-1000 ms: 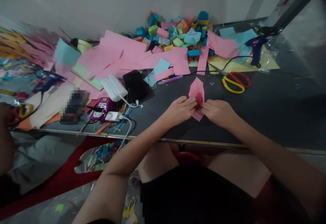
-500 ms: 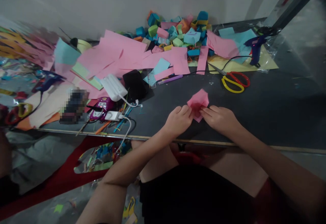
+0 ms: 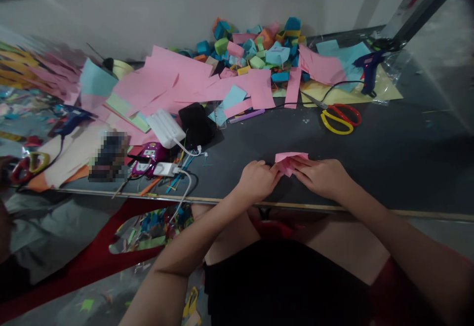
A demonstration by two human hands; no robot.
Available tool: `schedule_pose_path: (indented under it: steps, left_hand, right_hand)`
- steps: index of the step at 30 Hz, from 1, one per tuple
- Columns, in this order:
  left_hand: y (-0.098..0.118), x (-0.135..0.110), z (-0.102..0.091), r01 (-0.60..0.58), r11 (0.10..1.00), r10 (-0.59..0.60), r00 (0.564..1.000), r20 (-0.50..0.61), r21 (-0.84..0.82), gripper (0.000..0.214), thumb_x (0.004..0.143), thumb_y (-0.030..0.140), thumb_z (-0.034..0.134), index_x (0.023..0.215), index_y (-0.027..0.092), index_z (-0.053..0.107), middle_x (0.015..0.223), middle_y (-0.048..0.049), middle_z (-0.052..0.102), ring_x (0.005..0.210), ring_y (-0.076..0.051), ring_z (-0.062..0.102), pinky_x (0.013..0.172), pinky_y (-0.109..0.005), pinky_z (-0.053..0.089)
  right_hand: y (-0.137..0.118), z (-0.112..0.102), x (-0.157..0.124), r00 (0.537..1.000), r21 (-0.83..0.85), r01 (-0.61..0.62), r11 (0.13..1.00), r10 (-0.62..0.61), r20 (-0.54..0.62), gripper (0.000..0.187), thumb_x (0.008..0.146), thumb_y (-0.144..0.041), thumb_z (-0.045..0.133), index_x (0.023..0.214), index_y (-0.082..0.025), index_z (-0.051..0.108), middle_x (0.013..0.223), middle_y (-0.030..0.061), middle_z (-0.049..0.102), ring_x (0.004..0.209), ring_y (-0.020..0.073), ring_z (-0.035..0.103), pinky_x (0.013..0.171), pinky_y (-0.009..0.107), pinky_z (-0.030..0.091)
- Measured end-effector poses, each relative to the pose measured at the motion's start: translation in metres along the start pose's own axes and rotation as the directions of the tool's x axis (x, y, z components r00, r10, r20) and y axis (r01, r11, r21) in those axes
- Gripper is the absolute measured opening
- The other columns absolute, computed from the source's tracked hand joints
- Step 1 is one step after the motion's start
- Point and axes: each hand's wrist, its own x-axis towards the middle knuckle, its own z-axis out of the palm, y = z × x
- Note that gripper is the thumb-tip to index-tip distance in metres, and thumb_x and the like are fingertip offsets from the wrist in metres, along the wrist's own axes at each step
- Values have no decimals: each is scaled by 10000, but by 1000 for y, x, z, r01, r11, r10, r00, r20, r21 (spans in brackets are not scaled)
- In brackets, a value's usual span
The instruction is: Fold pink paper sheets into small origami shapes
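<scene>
A small folded pink paper [image 3: 289,158] lies low over the dark table [image 3: 388,158], close to its near edge. My left hand [image 3: 258,180] pinches the paper's left side with curled fingers. My right hand [image 3: 323,175] grips its right side, fingers pressed down on the fold. Most of the paper is hidden between my fingers; only its top flap shows.
Yellow and red scissors [image 3: 338,117] lie beyond my hands. A blue glue gun [image 3: 366,69] rests at the back right on yellow paper. Pink sheets [image 3: 174,81], a heap of coloured folded paper boxes [image 3: 255,47], a white charger [image 3: 168,127] and cables crowd the left.
The pink paper stood tall a second ago, then opened into a wide shape. Now it is folded down flat and low between my hands, which have drawn nearer the table edge.
</scene>
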Motion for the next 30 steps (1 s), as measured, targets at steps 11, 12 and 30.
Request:
schedule_pose_path:
  steps: [11,12,30]
  left_hand:
    - [-9,9,3,56,990,-67,994,-90,-126,425,1008,527,536,873,213,788,815,-56,794,697,-174,714,569,-266,378]
    - [-9,10,3,60,989,-73,993,-88,-138,409,1002,523,551,867,219,789,828,-50,800,693,-171,713,566,-264,376]
    - [-19,25,-11,200,924,-206,978,16,-327,514,1028,582,441,926,256,824,895,-45,809,748,-180,685,592,-267,302]
  right_hand:
    - [-2,-11,8,995,51,-37,998,32,98,426,963,-495,534,1230,-258,767,1219,46,784,764,244,773,549,331,404]
    - [-2,-12,9,995,58,-35,998,29,94,430,957,-499,544,1240,-257,761,1208,54,788,773,242,772,550,326,398]
    - [12,1,35,995,103,22,994,-12,-101,320,976,-211,527,1156,-259,786,1040,34,828,838,199,789,625,283,464]
